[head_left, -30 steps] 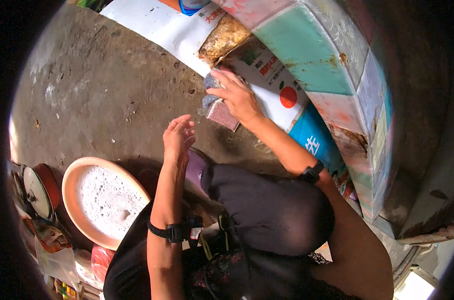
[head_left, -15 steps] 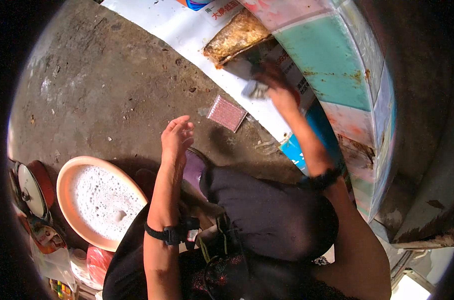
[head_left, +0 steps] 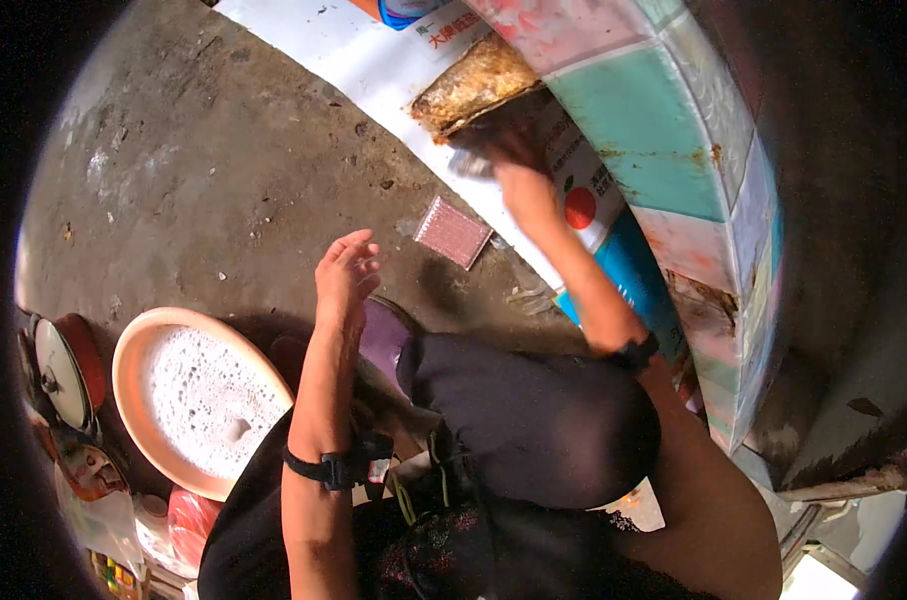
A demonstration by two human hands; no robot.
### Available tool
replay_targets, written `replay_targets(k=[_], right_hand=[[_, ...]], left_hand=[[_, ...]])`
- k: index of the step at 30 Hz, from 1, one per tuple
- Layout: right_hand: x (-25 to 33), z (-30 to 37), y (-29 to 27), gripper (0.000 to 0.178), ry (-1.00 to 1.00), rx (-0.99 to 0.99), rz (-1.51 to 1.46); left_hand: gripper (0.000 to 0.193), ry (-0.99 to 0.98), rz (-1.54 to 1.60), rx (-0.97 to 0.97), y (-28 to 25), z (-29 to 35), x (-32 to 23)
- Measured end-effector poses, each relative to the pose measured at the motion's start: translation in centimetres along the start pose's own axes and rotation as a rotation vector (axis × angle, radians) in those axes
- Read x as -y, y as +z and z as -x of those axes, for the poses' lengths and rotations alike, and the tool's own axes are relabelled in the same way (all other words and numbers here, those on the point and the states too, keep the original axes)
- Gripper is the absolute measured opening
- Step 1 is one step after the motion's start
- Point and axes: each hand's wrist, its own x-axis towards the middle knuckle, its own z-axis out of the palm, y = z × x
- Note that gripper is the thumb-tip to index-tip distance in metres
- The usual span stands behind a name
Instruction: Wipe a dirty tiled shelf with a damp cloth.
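Observation:
My right hand [head_left: 519,155], smeared by motion, reaches over a printed sheet [head_left: 364,60] at the foot of a tiled wall. A small grey-white thing [head_left: 471,163], too blurred to name, shows at its fingers, seemingly held. Just beyond lies a rough golden-brown slab [head_left: 479,85] with a dark shadow along its near edge. My left hand [head_left: 349,268] hangs in the air above the floor, its fingers loosely bent and apart, with nothing in them. Between the hands, a flat pink rectangular pad [head_left: 454,233] rests on the floor by the sheet's edge.
A peach-coloured basin [head_left: 126,385] of foamy water stands at left. Beside it are a lidded pot [head_left: 62,375] and a red plastic bag [head_left: 192,525]. The stained tiled wall [head_left: 639,120] rises at right, above the sheet. Bare, rough floor [head_left: 194,180] spreads to the far left.
My right hand has swept left along the sheet, toward the brown slab's near edge, with the grey-white thing. A red round print on the sheet is now uncovered. My left hand has barely moved.

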Motion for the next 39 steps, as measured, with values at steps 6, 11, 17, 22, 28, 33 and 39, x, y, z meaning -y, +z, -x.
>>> replay_targets(k=[6, 11, 17, 22, 28, 33, 39], right_hand=[[2.9, 4.4, -3.3, 0.036, -0.5, 0.091, -0.61], [1.0, 6.0, -8.2, 0.028, 0.575, 0.182, -1.028], [-6.3, 2.7, -1.9, 0.033, 0.547, 0.159, -0.32], [0.8, 5.5, -1.9, 0.041, -0.079, -0.282, -0.282], [-2.2, 11.2, -2.4, 0.051, -0.373, -0.072, -0.42], [-2.7, 15.1, -5.4, 0.046, -0.147, -0.061, -0.717], [-3.1, 10.8, -1.2, 0.056, 0.24, -0.359, -0.535]], left_hand=[[0.012, 0.063, -0.01, 0.057, 1.4, 1.9, -0.6], [0.014, 0.121, 0.009, 0.014, -0.6, 4.1, -1.7], [0.02, 0.175, 0.089, 0.094, -0.9, 5.1, -3.4], [0.024, 0.334, 0.127, 0.172, -1.6, 7.7, -7.3], [0.033, 0.545, 0.062, 0.394, -2.8, 13.9, -14.4], [0.034, 0.659, 0.131, 0.522, -5.8, 19.7, -17.9], [0.036, 0.672, 0.232, 0.614, -4.9, 24.0, -19.0]])
